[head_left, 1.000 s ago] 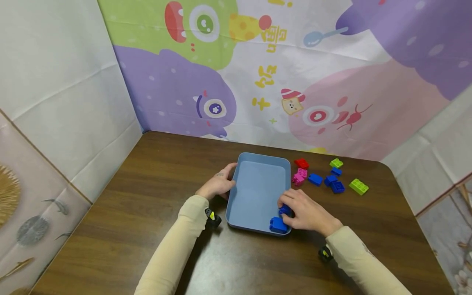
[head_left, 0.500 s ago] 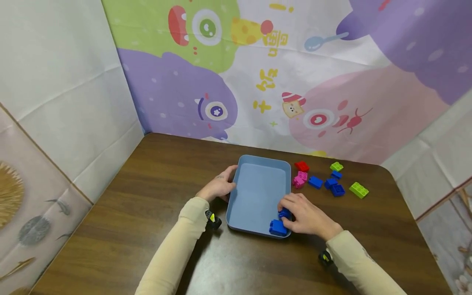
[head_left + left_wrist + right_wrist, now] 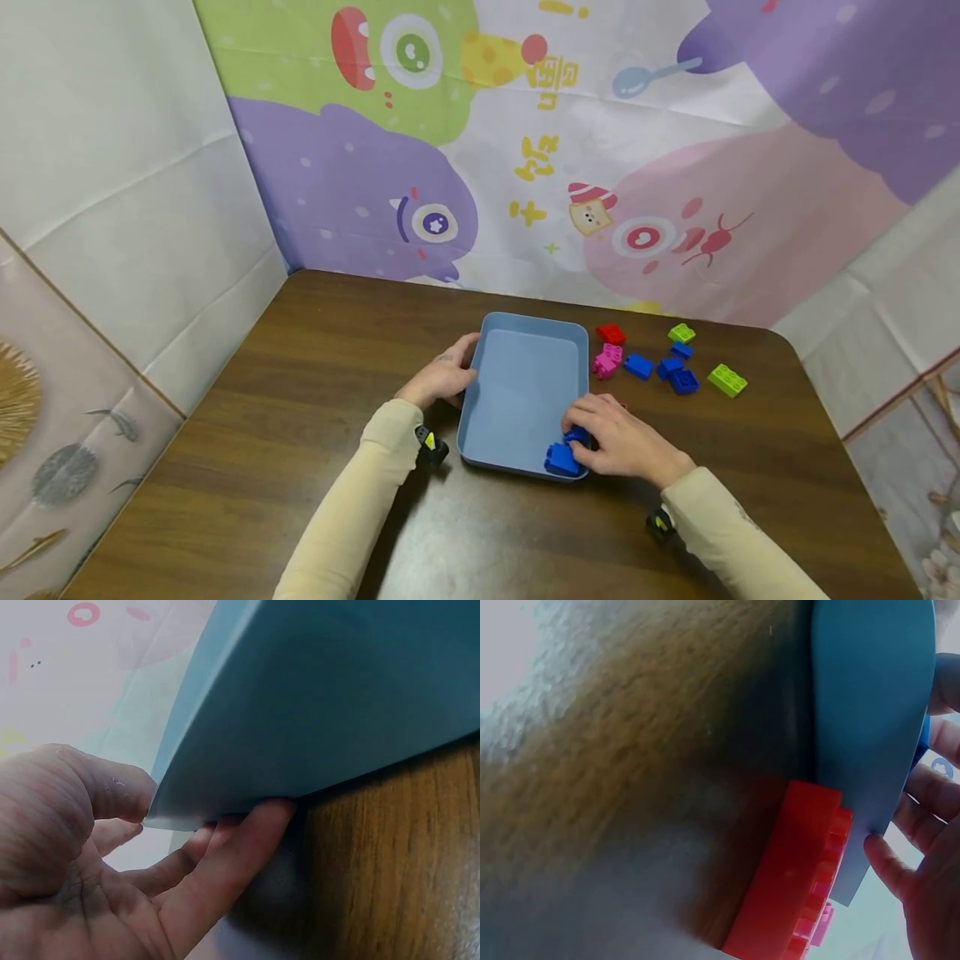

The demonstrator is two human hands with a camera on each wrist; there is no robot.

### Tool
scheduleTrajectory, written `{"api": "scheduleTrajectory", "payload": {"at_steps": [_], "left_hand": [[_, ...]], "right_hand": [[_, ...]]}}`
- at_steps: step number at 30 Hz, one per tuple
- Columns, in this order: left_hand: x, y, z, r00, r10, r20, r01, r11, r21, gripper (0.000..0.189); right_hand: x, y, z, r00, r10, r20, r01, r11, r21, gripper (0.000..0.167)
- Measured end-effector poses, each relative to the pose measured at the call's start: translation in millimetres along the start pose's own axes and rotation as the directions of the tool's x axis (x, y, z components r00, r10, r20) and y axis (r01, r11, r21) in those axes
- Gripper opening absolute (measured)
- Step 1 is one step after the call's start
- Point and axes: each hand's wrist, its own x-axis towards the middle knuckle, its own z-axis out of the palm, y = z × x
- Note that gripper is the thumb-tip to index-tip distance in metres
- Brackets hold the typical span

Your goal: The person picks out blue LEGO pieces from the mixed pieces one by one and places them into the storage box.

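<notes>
A blue-grey tray (image 3: 522,392) lies on the table between the hands. At its left side my left hand (image 3: 438,377) holds the wall; in the left wrist view the thumb meets the rim and the fingers lie against the outside. My right hand (image 3: 618,437) reaches over the right wall and grips a small blue building brick (image 3: 576,435), partly hidden by the fingers. Touching or very near it, a larger blue brick (image 3: 562,460) sits in the tray's near right corner. Outside the right wall, a red brick (image 3: 787,870) stands below the right hand, nearly hidden in the head view.
Right of the tray lie another red brick (image 3: 611,333), pink bricks (image 3: 607,361), several blue bricks (image 3: 639,366) and two lime green bricks (image 3: 727,380). A patterned cloth (image 3: 525,167) hangs behind the wooden table (image 3: 360,333).
Both hands keep their places at the tray. The right hand has shifted very slightly, and the small blue brick sits a bit closer to the larger one. The head view wobbles a little.
</notes>
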Motion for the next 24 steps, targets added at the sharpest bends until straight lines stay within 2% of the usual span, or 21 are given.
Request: {"api": "scheduleTrajectory", "payload": {"at_steps": [4,14,24], "left_hand": [[1.2,0.0,1.3,1.000,-0.002,-0.002,0.002,1.000,0.018,0.070],[2.2,0.0,1.5,1.000,-0.009,0.000,0.009,1.000,-0.002,0.071],[3.0,-1.3,0.9,1.000,-0.015,-0.010,0.016,1.000,0.010,0.071]], "right_hand": [[-1.8,-0.6,0.2,1.000,-0.015,-0.005,0.015,1.000,0.004,0.013],[-4.4,1.9,5.5,0.995,-0.088,-0.045,0.087,0.996,-0.016,0.010],[-4.9,2.1,6.1,0.995,-0.088,-0.038,0.087,0.996,-0.025,0.014]]}}
